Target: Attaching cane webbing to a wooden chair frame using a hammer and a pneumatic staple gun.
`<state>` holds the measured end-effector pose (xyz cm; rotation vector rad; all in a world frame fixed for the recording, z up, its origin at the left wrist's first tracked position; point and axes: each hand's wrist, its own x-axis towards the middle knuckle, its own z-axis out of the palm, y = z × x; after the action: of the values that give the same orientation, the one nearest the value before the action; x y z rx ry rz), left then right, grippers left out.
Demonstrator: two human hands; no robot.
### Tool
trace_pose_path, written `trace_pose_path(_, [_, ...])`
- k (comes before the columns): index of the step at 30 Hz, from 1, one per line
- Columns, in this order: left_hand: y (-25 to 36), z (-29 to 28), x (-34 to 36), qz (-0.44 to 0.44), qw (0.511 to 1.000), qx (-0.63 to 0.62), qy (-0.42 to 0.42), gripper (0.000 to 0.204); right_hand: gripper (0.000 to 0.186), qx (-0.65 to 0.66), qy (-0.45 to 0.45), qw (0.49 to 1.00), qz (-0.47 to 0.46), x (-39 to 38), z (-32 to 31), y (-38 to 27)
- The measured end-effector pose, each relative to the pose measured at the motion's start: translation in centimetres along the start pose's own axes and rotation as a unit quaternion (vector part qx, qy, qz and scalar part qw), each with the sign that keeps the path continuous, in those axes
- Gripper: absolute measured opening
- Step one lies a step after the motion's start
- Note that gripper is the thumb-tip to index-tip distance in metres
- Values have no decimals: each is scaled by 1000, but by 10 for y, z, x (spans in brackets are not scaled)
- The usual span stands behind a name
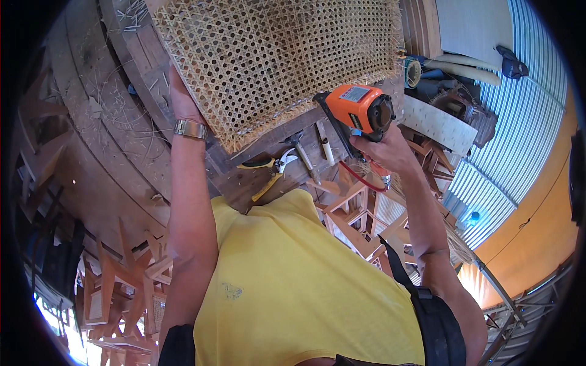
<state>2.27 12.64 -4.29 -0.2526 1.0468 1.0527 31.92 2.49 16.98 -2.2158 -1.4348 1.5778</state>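
A woven cane panel point(281, 55) with frayed edges lies on the wooden workbench in front of me. My left hand point(184, 97) grips its left edge, the fingers partly hidden by the panel. My right hand point(392, 149) is wrapped round the handle of an orange and black pneumatic staple gun point(357, 108). The gun's nose rests at or just above the panel's near edge; I cannot tell if it touches. A red air hose point(365, 182) loops below the grip. Nearer my body lie yellow-handled pruning shears point(268, 172) and a hammer point(300, 154).
A short pale tube point(326, 146) lies beside the hammer. Loose staples point(131, 15) and cane scraps litter the bench's left side. Wooden chair frames point(360, 213) stand below right, more chair frames point(122, 280) at lower left. Rolled material point(461, 70) lies by the corrugated wall point(522, 116).
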Motion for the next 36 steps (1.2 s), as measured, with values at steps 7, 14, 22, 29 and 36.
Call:
trace_pose_path(7, [2,4,-5,-12,1000,0,5,64,43,19,-17,997,71,3,-2,-17])
trace_pose_path(14, [1,4,-4,-8,1000,-19,9,63,39,-1,8,996,88,4,4,-19])
trace_pose_path(22, [4,9,-10,15,1000,-11,4,57,27,-10,13,999,30,1,2,-19])
trace_pose_path(29, [2,4,-4,0,1000,-4,-18,59,19,115,145,967,177,-44,5,54])
trace_pose_path(36, [0,2,-3,17,999,37,3,61,42,14,386,905,177,17,-11,217])
